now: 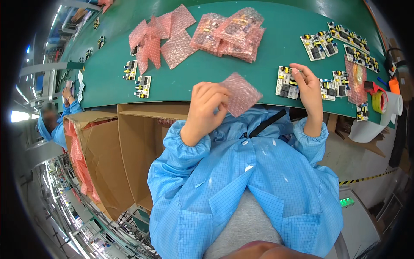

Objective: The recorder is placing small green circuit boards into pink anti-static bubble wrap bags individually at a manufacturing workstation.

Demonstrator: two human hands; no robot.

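My left hand (206,105) pinches the edge of a pink bubble-wrap bag (242,95) near the front edge of the green table. The bag looks flat, and I cannot tell whether anything is inside. To its right, my right hand (308,84) grips the right side of a circuit board (285,83) with black, yellow and white parts. The thumb lies over the board's upper right corner, and part of the board is hidden by the fingers. Farther back lie loose pink bubble-wrap bags (177,47) and a pile of bags with boards inside (237,32).
More boards (317,46) lie at the right of the green table (181,80), and two (142,86) at the left. Tape rolls (379,102) sit by the right edge. Open cardboard boxes (101,149) stand below left. Another person (56,123) works far left.
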